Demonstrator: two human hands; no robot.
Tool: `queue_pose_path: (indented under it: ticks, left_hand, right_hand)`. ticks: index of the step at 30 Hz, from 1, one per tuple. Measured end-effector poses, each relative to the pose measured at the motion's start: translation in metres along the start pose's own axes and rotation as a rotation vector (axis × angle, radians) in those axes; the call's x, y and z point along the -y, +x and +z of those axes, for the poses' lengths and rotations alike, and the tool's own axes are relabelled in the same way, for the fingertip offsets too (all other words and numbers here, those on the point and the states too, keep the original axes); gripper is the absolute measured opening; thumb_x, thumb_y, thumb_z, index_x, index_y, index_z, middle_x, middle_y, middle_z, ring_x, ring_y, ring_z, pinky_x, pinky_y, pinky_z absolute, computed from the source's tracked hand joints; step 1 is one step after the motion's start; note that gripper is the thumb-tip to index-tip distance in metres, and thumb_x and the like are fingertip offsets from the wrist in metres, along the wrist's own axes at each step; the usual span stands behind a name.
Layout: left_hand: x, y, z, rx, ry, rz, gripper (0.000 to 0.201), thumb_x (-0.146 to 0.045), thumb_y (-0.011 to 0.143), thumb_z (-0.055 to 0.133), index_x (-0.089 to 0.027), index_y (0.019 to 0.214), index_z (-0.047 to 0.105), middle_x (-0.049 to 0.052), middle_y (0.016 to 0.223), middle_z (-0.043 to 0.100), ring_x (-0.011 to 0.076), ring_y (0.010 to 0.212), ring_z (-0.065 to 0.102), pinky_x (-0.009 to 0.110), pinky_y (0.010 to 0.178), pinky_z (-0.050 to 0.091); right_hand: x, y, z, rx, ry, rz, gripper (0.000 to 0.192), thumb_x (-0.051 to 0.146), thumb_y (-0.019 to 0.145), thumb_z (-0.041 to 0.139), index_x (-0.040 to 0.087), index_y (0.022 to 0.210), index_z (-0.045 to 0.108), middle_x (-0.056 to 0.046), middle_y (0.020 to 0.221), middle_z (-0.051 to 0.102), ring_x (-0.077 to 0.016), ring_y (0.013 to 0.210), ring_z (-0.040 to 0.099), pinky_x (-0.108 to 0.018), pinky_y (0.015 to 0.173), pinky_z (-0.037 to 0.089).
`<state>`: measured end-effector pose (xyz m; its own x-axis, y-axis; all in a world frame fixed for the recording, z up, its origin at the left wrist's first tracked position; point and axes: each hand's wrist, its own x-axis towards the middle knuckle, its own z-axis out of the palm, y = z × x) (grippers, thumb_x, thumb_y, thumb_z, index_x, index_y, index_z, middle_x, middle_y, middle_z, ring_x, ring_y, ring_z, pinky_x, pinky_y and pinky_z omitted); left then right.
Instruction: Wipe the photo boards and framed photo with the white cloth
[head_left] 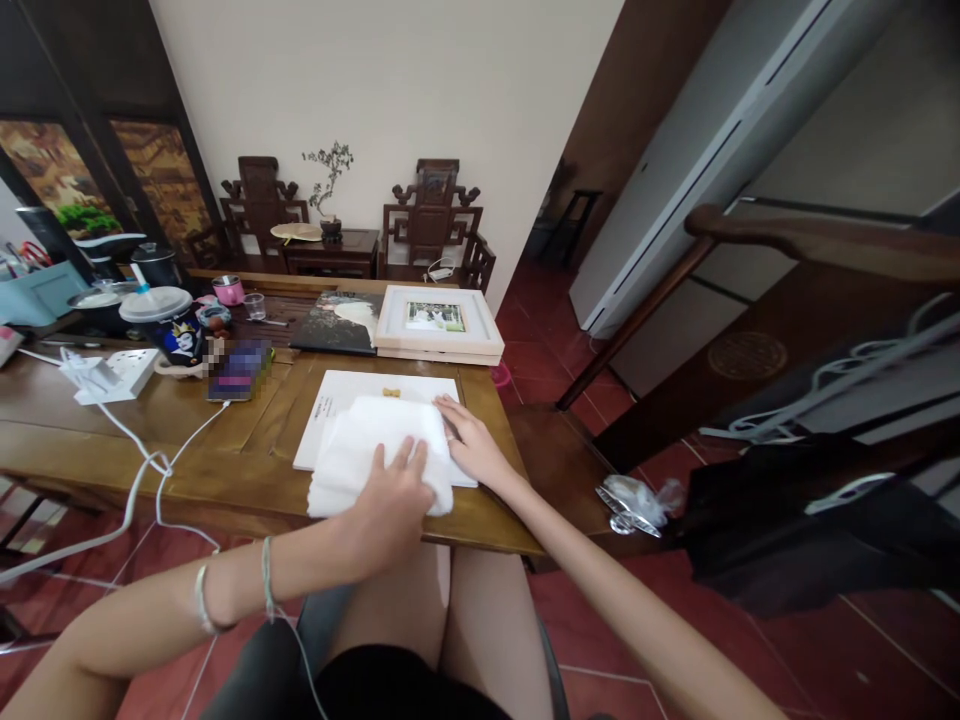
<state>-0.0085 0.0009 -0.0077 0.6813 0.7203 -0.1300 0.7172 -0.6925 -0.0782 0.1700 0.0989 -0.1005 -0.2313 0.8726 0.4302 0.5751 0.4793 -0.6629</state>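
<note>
Near the table's [247, 470] front edge, our left hand [394, 500] and right hand [469, 440] press flat, fingers spread, on one white cloth [360, 440] covering one white board [337, 395]; its small print is unreadable.

Bare wood lay open on the table [225, 450] left of the white cloth [360, 445], crossed only by a white cable [161, 462]. Ahead, stacked picture frames [439, 325] blocked the far side just beyond the white board [337, 395]. A phone [240, 370], a power strip [112, 375] and a lidded cup [169, 325] crowded the far left. The right edge stood clear beside a wooden bench [555, 460].
</note>
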Motion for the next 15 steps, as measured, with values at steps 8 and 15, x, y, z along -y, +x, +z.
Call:
queue_pose_path:
  ticks: [8, 15]
  left_hand:
    - [0.047, 0.054, -0.011, 0.010, -0.054, -0.062, 0.037, 0.002, 0.076, 0.045, -0.006, 0.107, 0.064, 0.021, 0.150, 0.032, 0.0324, 0.141, 0.025, 0.055, 0.109, 0.029]
    - [0.011, 0.033, -0.007, 0.021, -0.086, 0.135, 0.038, 0.001, 0.074, 0.046, -0.007, 0.106, 0.065, 0.020, 0.149, 0.034, 0.0326, 0.141, 0.026, 0.059, 0.108, 0.028]
  right_hand:
    - [0.002, 0.002, -0.008, -0.085, 0.184, 0.194, 0.043, 0.041, 0.091, 0.043, 0.021, 0.124, 0.062, -0.008, 0.135, 0.057, -0.0254, 0.129, 0.048, -0.048, 0.112, 0.031]
    - [-0.002, 0.002, -0.009, -0.181, 0.469, 0.267, 0.050, 0.053, 0.090, 0.045, 0.021, 0.124, 0.061, -0.008, 0.135, 0.056, -0.0254, 0.127, 0.050, -0.046, 0.110, 0.033]
